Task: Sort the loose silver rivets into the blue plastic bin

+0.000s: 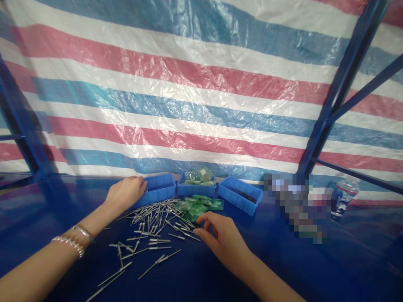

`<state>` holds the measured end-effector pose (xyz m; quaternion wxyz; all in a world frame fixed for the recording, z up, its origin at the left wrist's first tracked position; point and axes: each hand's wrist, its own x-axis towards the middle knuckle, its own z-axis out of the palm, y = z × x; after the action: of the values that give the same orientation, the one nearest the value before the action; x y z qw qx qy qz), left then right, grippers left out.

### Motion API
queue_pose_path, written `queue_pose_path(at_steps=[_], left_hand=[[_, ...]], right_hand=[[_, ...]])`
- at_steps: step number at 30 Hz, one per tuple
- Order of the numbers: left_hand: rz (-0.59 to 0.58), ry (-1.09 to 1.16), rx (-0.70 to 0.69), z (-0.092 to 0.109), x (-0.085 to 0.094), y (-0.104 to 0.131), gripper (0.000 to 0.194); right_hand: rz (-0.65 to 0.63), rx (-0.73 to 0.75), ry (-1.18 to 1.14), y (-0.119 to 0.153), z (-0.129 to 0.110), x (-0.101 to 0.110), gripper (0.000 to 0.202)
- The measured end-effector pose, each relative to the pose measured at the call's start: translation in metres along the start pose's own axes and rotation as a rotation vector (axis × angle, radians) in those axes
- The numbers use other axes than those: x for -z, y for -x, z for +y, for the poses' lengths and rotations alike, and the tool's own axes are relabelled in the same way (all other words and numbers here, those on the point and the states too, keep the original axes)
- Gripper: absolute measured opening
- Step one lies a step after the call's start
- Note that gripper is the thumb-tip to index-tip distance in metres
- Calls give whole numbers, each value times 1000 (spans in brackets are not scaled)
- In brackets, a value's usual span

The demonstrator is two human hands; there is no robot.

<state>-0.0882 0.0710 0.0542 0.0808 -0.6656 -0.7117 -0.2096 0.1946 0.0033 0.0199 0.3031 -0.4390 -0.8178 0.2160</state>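
My left hand (pixel 127 193) is at the left blue bin (pixel 159 186), its fingers curled down over the near left part of it. What those fingers hold, if anything, is hidden. My right hand (pixel 223 239) hovers by the right edge of a loose spread of silver blind rivets (pixel 154 216). Its thumb and index finger are curved with a small gap between the tips, and nothing shows in them. Just beyond lie small green plastic packets (pixel 197 205) in a heap, partly among the rivets.
A middle blue bin (pixel 197 189) holds clear and green packets. Small dark pieces (pixel 242 195) lie in the right blue bin (pixel 226 188). A bottle (pixel 344 195) stands far right, beside a pixelated patch. Behind the blue tabletop (pixel 189 281) hangs a striped tarp (pixel 189 84) between blue metal posts (pixel 327 105).
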Motion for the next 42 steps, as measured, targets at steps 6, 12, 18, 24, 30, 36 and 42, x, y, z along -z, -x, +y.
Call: queue_pose_path(at_steps=[6, 12, 18, 24, 30, 36, 42], left_hand=[[-42, -167, 28, 14, 11, 10, 28], [-162, -96, -196, 40, 3, 35, 30], [-337, 17, -373, 53, -20, 71, 14], [-391, 48, -401, 54, -34, 83, 14], [-339, 77, -414, 52, -39, 79, 17], [-234, 108, -399, 43, -48, 76, 28], [-211, 145, -431, 38, -53, 70, 18]], right_hand=[[-52, 17, 92, 1, -1, -3, 20], [-118, -33, 204, 3, -4, -4, 22], [-169, -170, 317, 2, -9, 0, 25], [-225, -226, 326, -1, -7, -3, 28], [-223, -209, 310, -1, -3, -7, 29], [-130, -194, 318, -5, 0, -9, 34], [-141, -182, 317, -5, 3, -10, 27]])
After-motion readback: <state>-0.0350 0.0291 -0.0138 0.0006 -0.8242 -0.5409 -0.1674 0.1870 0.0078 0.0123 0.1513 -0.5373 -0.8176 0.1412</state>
